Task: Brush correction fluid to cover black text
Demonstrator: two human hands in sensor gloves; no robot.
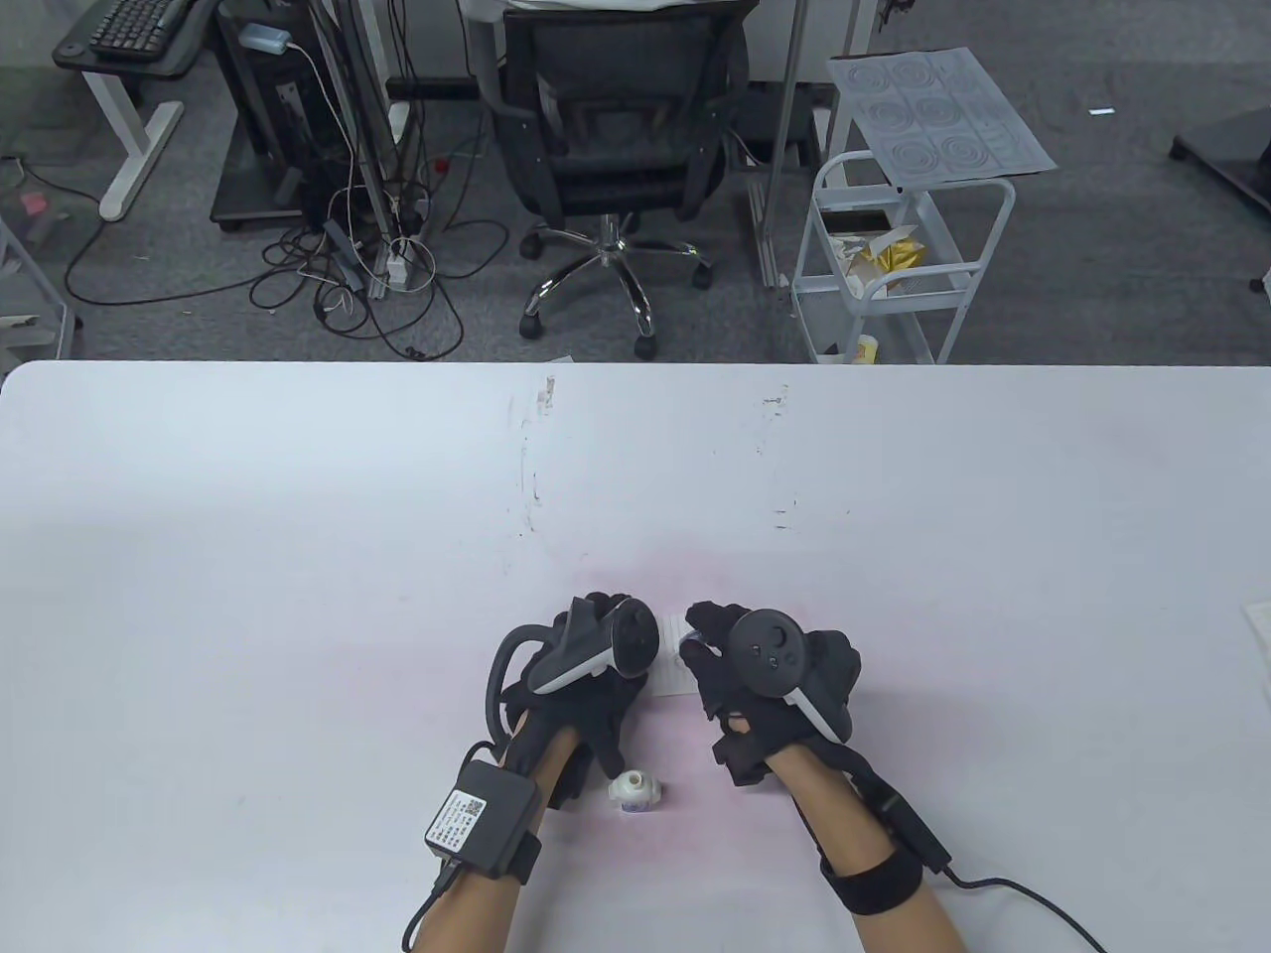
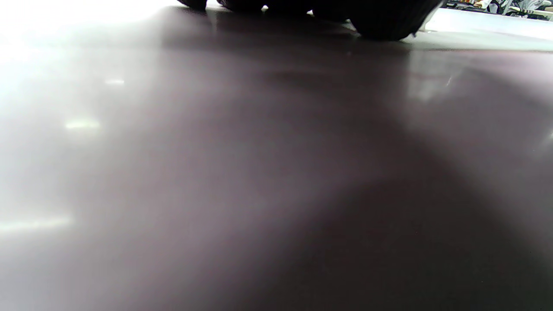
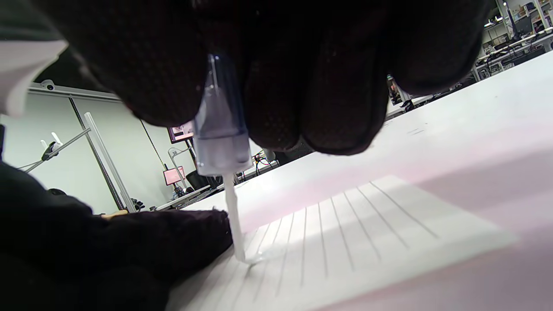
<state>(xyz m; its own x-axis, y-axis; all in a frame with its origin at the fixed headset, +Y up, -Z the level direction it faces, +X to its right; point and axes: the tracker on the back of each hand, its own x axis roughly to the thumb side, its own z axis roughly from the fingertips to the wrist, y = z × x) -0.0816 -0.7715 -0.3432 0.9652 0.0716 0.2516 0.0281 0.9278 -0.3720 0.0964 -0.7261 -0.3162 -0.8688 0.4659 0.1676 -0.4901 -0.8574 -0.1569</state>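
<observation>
Here the right hand (image 1: 765,685) gripped the brush (image 3: 231,207) nearly upright, its tip touching the lined paper (image 3: 345,233) just beside the left hand (image 1: 581,675), which lay flat pinning the paper to the surface (image 1: 298,596), the bottle (image 1: 635,791) standing nearer the left wrist.

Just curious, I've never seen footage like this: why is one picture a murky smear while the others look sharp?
Left wrist view: nearly pressed against the table, blurred, shadowed, glare at left. Right wrist view: brush and lined paper sharp. Table view: evenly lit, edges bowed.
</observation>
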